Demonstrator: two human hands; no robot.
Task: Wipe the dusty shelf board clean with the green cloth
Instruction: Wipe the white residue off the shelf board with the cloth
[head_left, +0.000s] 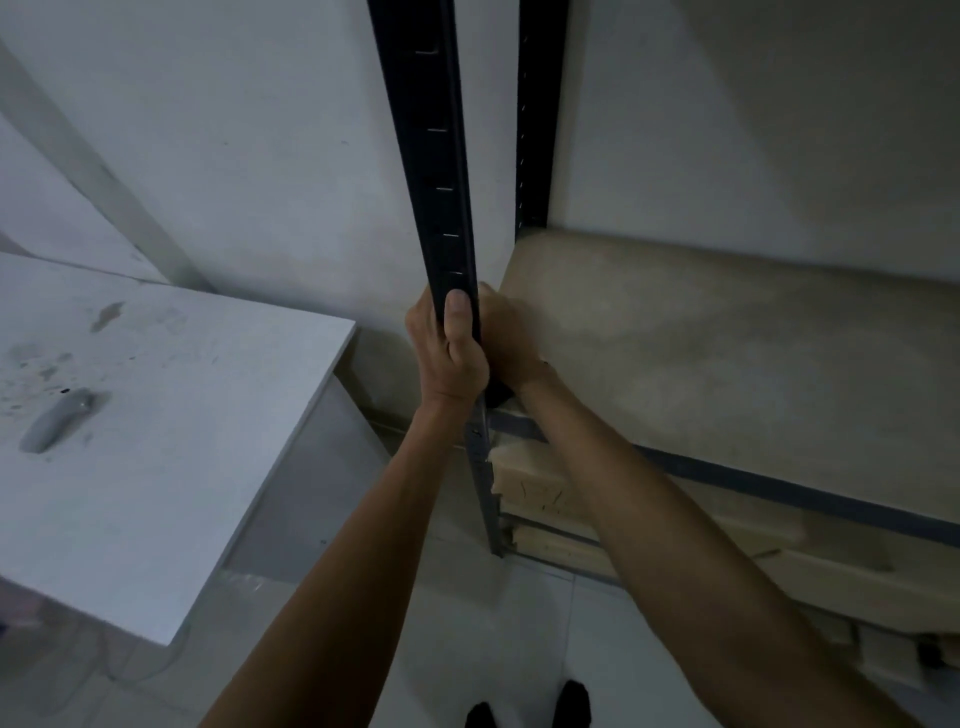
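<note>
The dusty beige shelf board (727, 364) fills the right half of the view, with a dark metal rail along its front edge. My left hand (452, 353) is wrapped around the black slotted upright post (441, 156) at the board's front left corner, thumb on the post's face. My right hand (506, 338) lies on the board's left front corner, partly hidden behind the post. A dark bunch of cloth (500, 397) shows under its heel at the board's edge. The dim light hides the cloth's green colour and the fingers.
A white, stained table (156, 493) stands at the left with a grey handle-shaped object (57, 421) on it. Pale wooden boards (545, 499) are stacked on the lower level. A second black post (532, 104) stands at the wall. My shoes (524, 709) are on the tiled floor.
</note>
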